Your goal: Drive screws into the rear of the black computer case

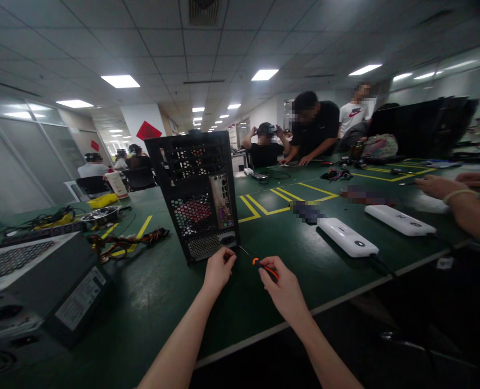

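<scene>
Black computer case [195,186] — left hand [219,268] by its base, grip unclear; right hand [284,283] clamped on orange-black screwdriver [257,262].

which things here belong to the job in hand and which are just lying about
In the job:
- computer case, left hand at its lower edge
- screwdriver in the right hand, shaft toward the case

Apparently lying about:
- grey metal box
- brown cable bundle
- white cup
- two white devices
</scene>
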The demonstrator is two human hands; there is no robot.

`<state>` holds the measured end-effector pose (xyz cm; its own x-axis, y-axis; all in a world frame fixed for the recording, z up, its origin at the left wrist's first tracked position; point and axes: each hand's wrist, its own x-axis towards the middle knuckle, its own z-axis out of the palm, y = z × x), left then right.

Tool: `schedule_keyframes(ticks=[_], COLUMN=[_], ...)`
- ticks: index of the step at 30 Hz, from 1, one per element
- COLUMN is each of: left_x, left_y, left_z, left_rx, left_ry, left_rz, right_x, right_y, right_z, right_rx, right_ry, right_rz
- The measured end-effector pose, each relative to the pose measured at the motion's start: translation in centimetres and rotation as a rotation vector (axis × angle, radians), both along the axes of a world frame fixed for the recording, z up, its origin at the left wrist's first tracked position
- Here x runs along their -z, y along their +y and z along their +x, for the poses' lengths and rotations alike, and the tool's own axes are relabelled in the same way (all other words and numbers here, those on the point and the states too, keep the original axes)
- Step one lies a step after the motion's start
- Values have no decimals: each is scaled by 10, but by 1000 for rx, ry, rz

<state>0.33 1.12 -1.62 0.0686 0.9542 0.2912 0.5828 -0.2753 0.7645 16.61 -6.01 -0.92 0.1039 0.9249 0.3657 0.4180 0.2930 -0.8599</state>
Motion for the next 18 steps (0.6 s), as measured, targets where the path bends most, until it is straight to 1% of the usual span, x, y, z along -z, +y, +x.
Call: schedule_keyframes(ticks=[2, 5, 10, 14, 18], left_x=[0, 2, 5, 1, -4], left_y=[0, 4, 11, 10, 5], left_z=[0, -1, -4, -3, -2], left_rx=[-2, -12, -14, 6, 36], left_ry=[6, -51, -197, -315, -400], left_rz=[10, 6, -85, -157, -195], right_x=[-1, -3, -4, -4, -5], right_y=[1, 4, 5, 5, 4], right_z=[-2, -4, -7, -7, -8], right_rx=[-17, -32, -27, -10, -12], right_ry=[1, 3, 8, 10, -15], right_rz=[18, 40, 63, 75, 91])
